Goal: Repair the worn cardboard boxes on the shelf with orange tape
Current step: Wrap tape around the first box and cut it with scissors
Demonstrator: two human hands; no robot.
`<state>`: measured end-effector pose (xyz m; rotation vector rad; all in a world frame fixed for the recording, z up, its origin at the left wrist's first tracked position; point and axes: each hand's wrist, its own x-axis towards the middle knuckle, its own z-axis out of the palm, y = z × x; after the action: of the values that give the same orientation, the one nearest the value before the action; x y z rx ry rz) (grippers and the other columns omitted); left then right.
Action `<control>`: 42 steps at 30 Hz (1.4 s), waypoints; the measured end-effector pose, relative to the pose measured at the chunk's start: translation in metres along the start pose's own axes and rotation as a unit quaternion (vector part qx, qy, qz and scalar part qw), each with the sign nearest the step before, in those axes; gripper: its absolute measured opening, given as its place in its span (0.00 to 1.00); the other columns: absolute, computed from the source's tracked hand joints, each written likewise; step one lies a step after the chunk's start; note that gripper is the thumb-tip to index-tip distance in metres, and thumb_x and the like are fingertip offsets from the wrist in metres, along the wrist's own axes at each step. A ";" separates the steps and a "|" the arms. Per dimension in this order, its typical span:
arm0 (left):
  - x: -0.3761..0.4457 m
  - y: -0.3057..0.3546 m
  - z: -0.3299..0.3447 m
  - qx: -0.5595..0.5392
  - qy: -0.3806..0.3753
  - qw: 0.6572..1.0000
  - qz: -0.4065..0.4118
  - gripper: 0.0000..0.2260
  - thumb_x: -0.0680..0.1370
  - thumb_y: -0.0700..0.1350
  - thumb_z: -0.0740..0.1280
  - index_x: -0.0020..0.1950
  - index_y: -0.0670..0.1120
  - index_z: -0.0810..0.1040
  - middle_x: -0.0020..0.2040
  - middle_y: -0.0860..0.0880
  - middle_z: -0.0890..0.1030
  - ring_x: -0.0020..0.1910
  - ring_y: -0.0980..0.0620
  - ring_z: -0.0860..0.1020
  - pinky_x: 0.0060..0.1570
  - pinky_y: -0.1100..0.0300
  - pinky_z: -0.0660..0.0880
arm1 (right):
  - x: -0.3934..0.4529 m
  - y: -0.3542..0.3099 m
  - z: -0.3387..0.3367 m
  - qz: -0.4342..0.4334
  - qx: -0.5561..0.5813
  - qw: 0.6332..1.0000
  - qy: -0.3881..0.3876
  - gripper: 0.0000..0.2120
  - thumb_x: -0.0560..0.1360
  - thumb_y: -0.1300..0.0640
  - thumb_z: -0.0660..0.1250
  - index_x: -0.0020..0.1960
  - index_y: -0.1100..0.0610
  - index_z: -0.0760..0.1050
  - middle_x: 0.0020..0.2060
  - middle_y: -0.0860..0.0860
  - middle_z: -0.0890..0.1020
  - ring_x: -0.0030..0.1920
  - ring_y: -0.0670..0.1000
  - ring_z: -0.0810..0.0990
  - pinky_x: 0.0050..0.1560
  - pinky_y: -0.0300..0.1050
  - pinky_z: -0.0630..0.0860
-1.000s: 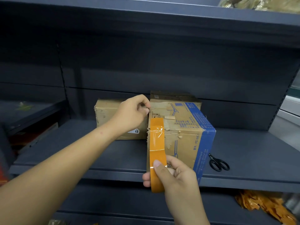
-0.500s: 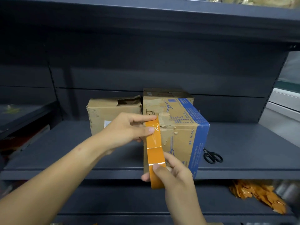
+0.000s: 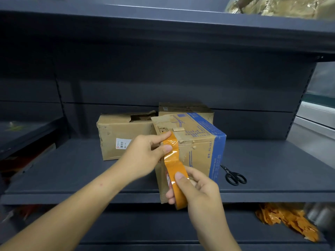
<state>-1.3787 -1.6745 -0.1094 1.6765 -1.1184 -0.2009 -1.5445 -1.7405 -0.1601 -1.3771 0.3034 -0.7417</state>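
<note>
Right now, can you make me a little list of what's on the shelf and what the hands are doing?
left hand: pinches the loose tape end
right hand: holds the tape roll
front box: worn, blue stripe, at the shelf edge
left box: torn top, white label
back box: behind the front one
scissors: right of the front box

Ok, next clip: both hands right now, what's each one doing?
Left hand: pinches the free end of the orange tape.
Right hand: grips the tape roll in front of the blue-edged box.
</note>
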 end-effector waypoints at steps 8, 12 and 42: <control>-0.002 -0.004 0.003 0.048 0.001 0.999 0.021 0.20 0.81 0.49 0.66 0.73 0.56 0.72 0.55 0.52 0.85 0.49 0.53 0.85 0.50 0.49 0.83 | -0.018 0.011 0.000 -0.023 0.025 0.999 0.024 0.13 0.78 0.61 0.67 0.63 0.54 0.76 0.35 0.61 0.86 0.34 0.56 0.83 0.42 0.50 0.82; -0.002 -0.006 0.003 0.057 0.011 0.998 0.016 0.20 0.81 0.49 0.66 0.73 0.56 0.72 0.51 0.54 0.85 0.45 0.55 0.85 0.49 0.50 0.83 | -0.017 0.011 0.003 -0.026 -0.006 0.999 0.046 0.13 0.80 0.58 0.66 0.63 0.48 0.73 0.33 0.60 0.85 0.31 0.54 0.83 0.39 0.48 0.82; 0.006 0.004 0.020 -0.003 0.058 0.998 0.024 0.14 0.79 0.43 0.70 0.64 0.54 0.81 0.60 0.56 0.82 0.53 0.67 0.77 0.48 0.75 0.74 | -0.018 0.013 -0.001 -0.026 -0.079 0.995 0.050 0.10 0.80 0.58 0.67 0.57 0.46 0.70 0.34 0.55 0.86 0.35 0.52 0.85 0.41 0.43 0.82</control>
<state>-1.3899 -1.6924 -0.1128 1.6318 -1.0687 -0.0751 -1.5550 -1.7296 -0.1769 -1.5038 0.4148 -0.8461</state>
